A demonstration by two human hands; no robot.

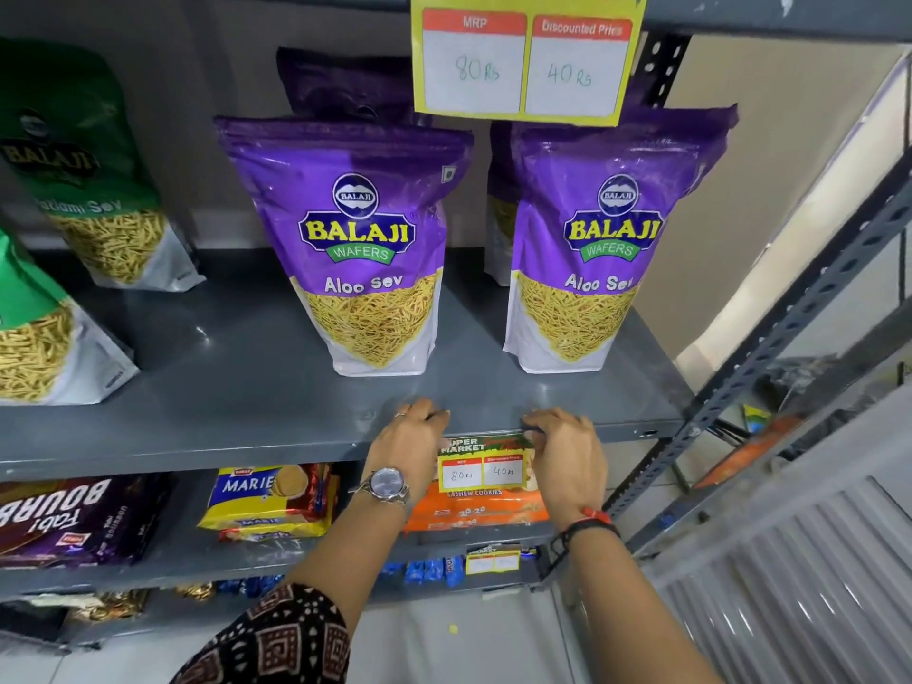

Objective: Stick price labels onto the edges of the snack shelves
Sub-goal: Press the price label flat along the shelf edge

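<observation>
The price label (482,464) is at the front edge of the grey metal shelf (197,436), just under the right Aloo Sev pouch (587,239). It is a flat rectangular card of yellow paper, and its long axis runs left to right, along the shelf edge. Its printed face looks outward to the person, and the text reads upright. Two white boxes with red headers show "80 Rs" and "40 Rs" in handwriting.

The left hand (412,444) is at the left end of the label, fingers curled over the shelf edge and pressing at the top corner. It wears a metal watch (387,486). The right hand (567,451) is at the right end in the same manner, fingers bent over the edge on the top right corner. Whether the fingers pinch the card or only press it on the metal, one cannot tell.

The shelf surface is smooth and a little shiny. The left Aloo Sev pouch (355,239) is glossy purple plastic and stands upright. A second, larger price label (525,61) hangs from the upper shelf. Below the hands lies an orange pack of cashew cookies (474,510).
</observation>
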